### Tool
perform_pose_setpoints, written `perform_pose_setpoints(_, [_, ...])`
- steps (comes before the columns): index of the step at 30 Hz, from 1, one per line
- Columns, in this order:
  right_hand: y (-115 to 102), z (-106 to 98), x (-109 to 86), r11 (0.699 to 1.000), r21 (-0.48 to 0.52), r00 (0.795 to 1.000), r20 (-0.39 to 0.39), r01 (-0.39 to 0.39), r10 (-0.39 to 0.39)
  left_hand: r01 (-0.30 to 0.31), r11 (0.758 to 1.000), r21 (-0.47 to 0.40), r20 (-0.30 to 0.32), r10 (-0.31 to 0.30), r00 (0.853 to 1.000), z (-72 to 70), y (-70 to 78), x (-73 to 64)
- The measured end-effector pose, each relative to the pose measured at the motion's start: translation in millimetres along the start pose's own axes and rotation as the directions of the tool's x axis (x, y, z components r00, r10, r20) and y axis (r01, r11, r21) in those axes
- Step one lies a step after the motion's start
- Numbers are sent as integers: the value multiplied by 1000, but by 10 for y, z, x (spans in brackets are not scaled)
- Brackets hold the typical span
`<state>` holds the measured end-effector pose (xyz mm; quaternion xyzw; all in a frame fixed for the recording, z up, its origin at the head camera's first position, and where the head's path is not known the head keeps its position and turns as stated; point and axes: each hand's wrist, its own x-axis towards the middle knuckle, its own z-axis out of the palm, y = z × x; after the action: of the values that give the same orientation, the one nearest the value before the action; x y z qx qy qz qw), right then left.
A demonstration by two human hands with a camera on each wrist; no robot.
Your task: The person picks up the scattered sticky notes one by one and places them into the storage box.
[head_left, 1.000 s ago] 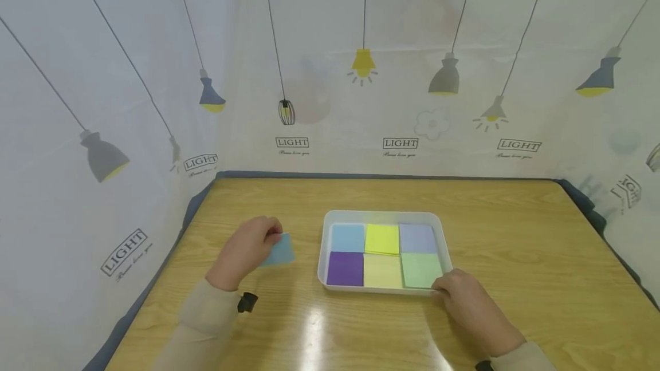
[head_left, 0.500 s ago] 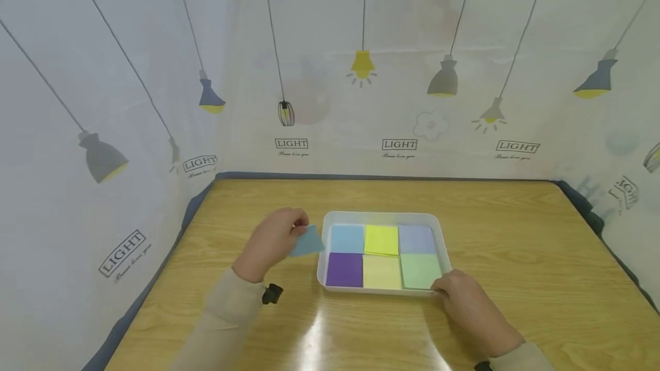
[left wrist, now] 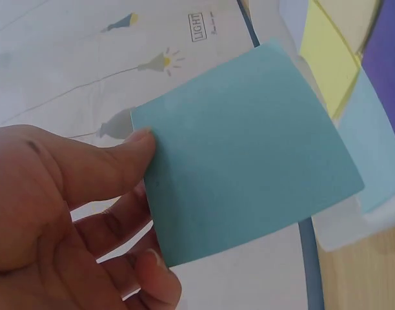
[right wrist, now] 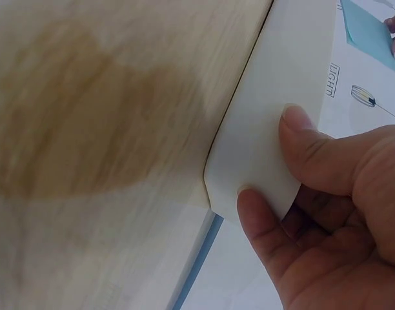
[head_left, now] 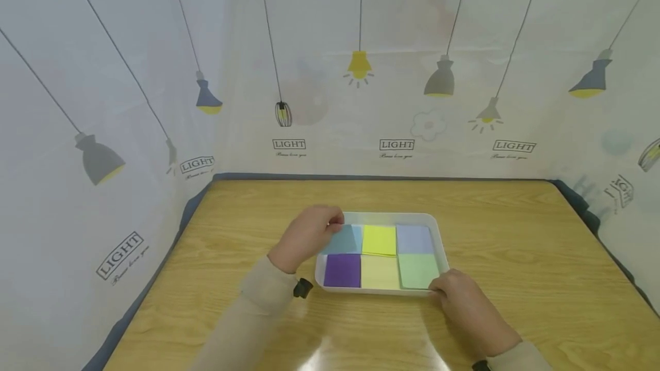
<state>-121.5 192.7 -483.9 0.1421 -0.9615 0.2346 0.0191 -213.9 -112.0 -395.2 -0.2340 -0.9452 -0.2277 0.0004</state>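
Observation:
My left hand [head_left: 308, 235] pinches a blue sticky note [left wrist: 243, 155] by one edge, thumb on its near face. In the head view that note overlaps the back left of a white tray [head_left: 384, 218], over a light blue paper pad [left wrist: 375, 142]. Alongside in the tray lie a bright yellow pad [head_left: 379, 240], a lavender pad [head_left: 415, 239], a purple pad [head_left: 342, 271], a cream pad [head_left: 380, 272] and a green pad [head_left: 419, 271]. My right hand [head_left: 466, 302] grips the tray's front right corner [right wrist: 249, 155], its thumb and fingertips on the outer wall.
The tray stands on a wood-grain table [head_left: 247, 199]. A pale sheet [head_left: 319, 176] printed with hanging lamps rises behind the table and along both sides. A dark blue strip [head_left: 381, 177] runs along the table's back edge.
My left hand has moved right with the blue sticky note, from left of the tray to over its back left part. The right hand has stayed at the tray's corner.

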Motion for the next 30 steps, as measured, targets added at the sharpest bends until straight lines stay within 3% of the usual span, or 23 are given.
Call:
perform_pose_setpoints(8, [4, 18, 12, 1000, -2, 999, 16, -28, 28, -26, 999, -33, 63, 28, 998, 134, 101, 178])
perform_pose_setpoints(14, [15, 3, -1, 999, 4, 999, 18, -38, 38, 9, 997, -71, 111, -1, 994, 272, 188, 401])
perform_pose_setpoints(23, [16, -23, -14, 999, 21, 999, 5, -45, 45, 22, 996, -92, 117, -11, 993, 526, 334, 769])
perform_pose_setpoints(30, [17, -9, -7, 999, 15, 999, 11, -46, 46, 68, 990, -126, 146, -50, 988, 670, 438, 901])
